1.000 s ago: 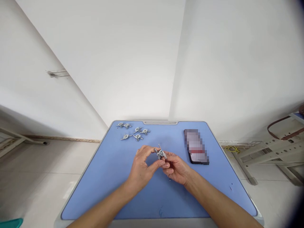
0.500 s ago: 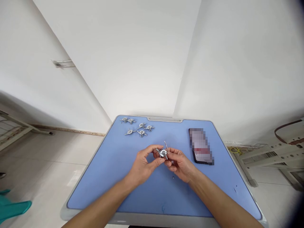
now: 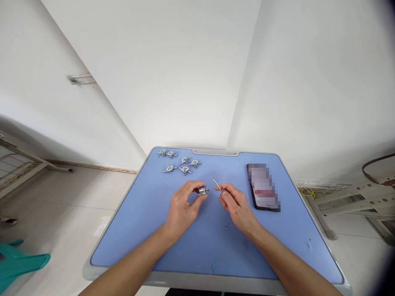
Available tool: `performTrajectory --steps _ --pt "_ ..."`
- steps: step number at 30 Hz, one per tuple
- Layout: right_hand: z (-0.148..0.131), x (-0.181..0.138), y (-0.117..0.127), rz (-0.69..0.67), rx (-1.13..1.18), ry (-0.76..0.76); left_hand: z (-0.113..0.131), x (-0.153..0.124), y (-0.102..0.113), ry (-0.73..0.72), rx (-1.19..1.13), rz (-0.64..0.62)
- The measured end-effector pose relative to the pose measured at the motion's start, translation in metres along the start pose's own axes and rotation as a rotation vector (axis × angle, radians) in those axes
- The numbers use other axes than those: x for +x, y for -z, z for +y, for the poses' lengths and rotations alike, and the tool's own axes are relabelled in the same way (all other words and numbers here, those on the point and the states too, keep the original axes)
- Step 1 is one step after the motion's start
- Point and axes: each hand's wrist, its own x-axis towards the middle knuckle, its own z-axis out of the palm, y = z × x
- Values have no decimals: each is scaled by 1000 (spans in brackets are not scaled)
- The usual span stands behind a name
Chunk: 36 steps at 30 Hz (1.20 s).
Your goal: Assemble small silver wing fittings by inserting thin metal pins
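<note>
My left hand [image 3: 182, 207] pinches a small silvery metal part [image 3: 202, 190] between thumb and fingers, above the middle of the blue tabletop [image 3: 148, 242]. A thin metal rod [image 3: 217, 184], perhaps a small screwdriver, sticks out from the closed fingers of my right hand [image 3: 236, 205]. Its tip points up and to the left, apart from the metal part. Several similar metal parts with flanges [image 3: 185, 169] lie at the far left of the table. Most of the rod is hidden in my right hand.
A phone [image 3: 263, 189] with a blurred screen lies on the right of the table. One tiny dark piece [image 3: 226, 227] rests near my right wrist. White walls stand behind the table. A teal plastic stool [image 3: 24, 263] is at the lower left, and a metal frame [image 3: 354, 201] is at the right.
My hands have moved apart. The metal part in my left hand has turned sideways and shifted left; the rod in my right hand has tilted away from it.
</note>
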Motion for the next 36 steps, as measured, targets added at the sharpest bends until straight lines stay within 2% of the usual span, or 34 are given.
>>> performTrajectory --steps 4,10,15,24,27,32,34,36 --pt "-9 1 7 -63 -92 38 -8 5 0 -26 -7 2" --pt "-18 5 14 -75 -124 27 -12 8 -4 128 -70 -47" --pt "-14 6 14 -30 -193 13 -14 8 -6 179 -50 -103" --pt "-10 6 14 -21 -280 17 -25 5 -10 99 41 -103" --pt "-10 5 15 -62 -386 110 -25 4 -9 58 53 -120" --pt "-15 3 21 -195 -706 492 -24 5 -6 87 23 -215" --pt "-18 1 21 -220 -755 509 -23 5 -6 95 17 -254" --pt "-20 0 21 -180 -740 410 -22 4 -6 92 25 -278"
